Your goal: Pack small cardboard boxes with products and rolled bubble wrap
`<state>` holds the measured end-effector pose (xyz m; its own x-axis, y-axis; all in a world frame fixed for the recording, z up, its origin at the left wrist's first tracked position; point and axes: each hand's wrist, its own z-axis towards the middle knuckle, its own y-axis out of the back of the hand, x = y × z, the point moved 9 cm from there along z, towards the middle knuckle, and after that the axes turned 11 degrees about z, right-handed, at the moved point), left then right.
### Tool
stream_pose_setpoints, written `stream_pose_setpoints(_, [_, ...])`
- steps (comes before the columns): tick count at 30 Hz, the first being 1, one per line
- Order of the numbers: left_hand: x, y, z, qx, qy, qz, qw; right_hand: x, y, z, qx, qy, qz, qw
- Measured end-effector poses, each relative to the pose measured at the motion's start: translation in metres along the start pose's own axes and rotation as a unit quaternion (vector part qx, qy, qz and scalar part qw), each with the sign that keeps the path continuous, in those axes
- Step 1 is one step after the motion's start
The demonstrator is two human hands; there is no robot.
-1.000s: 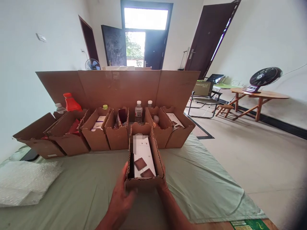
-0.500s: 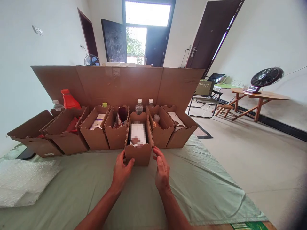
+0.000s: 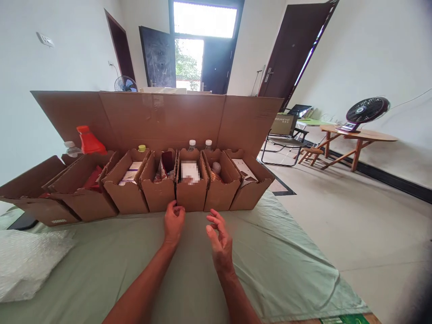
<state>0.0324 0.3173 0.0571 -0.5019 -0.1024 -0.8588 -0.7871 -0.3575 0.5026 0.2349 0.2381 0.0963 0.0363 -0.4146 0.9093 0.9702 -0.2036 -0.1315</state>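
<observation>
A middle cardboard box (image 3: 191, 198) with a white, blurred-out item (image 3: 191, 172) inside stands in line with its neighbours. My left hand (image 3: 174, 225) is at its lower left front corner, fingers loosely bent and thumb apart, holding nothing; whether it touches the cardboard I cannot tell. To the right, my right hand (image 3: 220, 238) hovers over the cloth in front of the row, open, fingers spread and apart from the box. Left of the middle box is one with a dark red packet (image 3: 167, 162); on the right, another box (image 3: 221, 195) contains a roundish item.
Further boxes flank these, one with a red bottle (image 3: 89, 140) behind it. Clear bottles (image 3: 192, 145) show behind the middle. A tall cardboard panel (image 3: 162, 114) backs the row. Bubble wrap (image 3: 32, 261) lies left on the green cloth (image 3: 270, 270); a fan (image 3: 366, 110) stands right.
The middle box has moved back from its forward position into the row. My hands have come away from its sides, the right one farther off. The view has shifted slightly.
</observation>
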Motion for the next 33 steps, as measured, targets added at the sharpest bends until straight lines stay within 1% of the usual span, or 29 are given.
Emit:
stream_pose_setpoints(3, [0.004, 0.002, -0.022, -0.001, -0.029, -0.028, 0.999, 0.002, 0.000, 0.002, 0.003, 0.013, -0.018, 1.000])
stream_pose_setpoints(5, [0.012, 0.016, -0.042, 0.007, -0.054, -0.028, 0.998, 0.000, 0.000, 0.002, 0.001, 0.005, -0.032, 0.999])
stream_pose_setpoints(7, [0.027, 0.041, -0.066, 0.012, -0.078, -0.009, 0.997, -0.004, -0.001, 0.002, 0.004, -0.012, -0.042, 0.999])
stream_pose_setpoints(9, [0.051, 0.075, -0.090, 0.007, -0.101, 0.017, 0.995, -0.005, -0.010, 0.001, 0.017, -0.029, -0.042, 0.999])
stream_pose_setpoints(10, [0.065, 0.093, -0.101, 0.001, -0.112, 0.027, 0.993, -0.003, -0.018, 0.002, 0.030, -0.032, -0.039, 0.998])
stream_pose_setpoints(11, [0.077, 0.111, -0.112, -0.010, -0.135, 0.042, 0.990, 0.002, -0.029, 0.005, 0.048, -0.032, -0.037, 0.998])
stream_pose_setpoints(12, [0.082, 0.129, -0.125, -0.048, -0.199, 0.085, 0.975, 0.008, -0.044, 0.008, 0.073, -0.028, -0.037, 0.996])
stream_pose_setpoints(13, [0.087, 0.144, -0.138, -0.081, -0.253, 0.122, 0.956, 0.016, -0.062, 0.014, 0.104, -0.020, -0.042, 0.993])
stream_pose_setpoints(14, [0.092, 0.153, -0.149, -0.101, -0.298, 0.153, 0.937, 0.025, -0.082, 0.022, 0.136, -0.008, -0.054, 0.989])
stream_pose_setpoints(15, [0.097, 0.158, -0.158, -0.116, -0.336, 0.182, 0.917, 0.034, -0.103, 0.031, 0.167, 0.007, -0.077, 0.983])
stream_pose_setpoints(17, [0.104, 0.159, -0.167, -0.123, -0.375, 0.218, 0.892, 0.048, -0.143, 0.053, 0.210, 0.035, -0.165, 0.963])
stream_pose_setpoints(19, [0.108, 0.155, -0.167, -0.122, -0.383, 0.238, 0.884, 0.052, -0.175, 0.077, 0.227, 0.049, -0.262, 0.937])
stream_pose_setpoints(21, [0.106, 0.152, -0.165, -0.123, -0.383, 0.241, 0.883, 0.052, -0.196, 0.095, 0.226, 0.050, -0.321, 0.918])
stream_pose_setpoints(22, [0.104, 0.151, -0.165, -0.125, -0.383, 0.237, 0.884, 0.052, -0.203, 0.101, 0.224, 0.051, -0.332, 0.915])
stream_pose_setpoints(24, [0.100, 0.153, -0.164, -0.135, -0.377, 0.223, 0.889, 0.053, -0.209, 0.102, 0.221, 0.057, -0.345, 0.910])
stream_pose_setpoints(25, [0.098, 0.155, -0.165, -0.145, -0.372, 0.212, 0.892, 0.054, -0.209, 0.098, 0.221, 0.061, -0.351, 0.908])
stream_pose_setpoints(27, [0.098, 0.159, -0.164, -0.167, -0.349, 0.188, 0.903, 0.060, -0.204, 0.080, 0.224, 0.071, -0.357, 0.904])
stream_pose_setpoints(30, [0.107, 0.166, -0.160, -0.190, -0.275, 0.147, 0.931, 0.077, -0.185, 0.037, 0.238, 0.085, -0.357, 0.899])
stream_pose_setpoints(33, [0.120, 0.172, -0.155, -0.184, -0.192, 0.108, 0.958, 0.101, -0.152, -0.015, 0.272, 0.097, -0.331, 0.898])
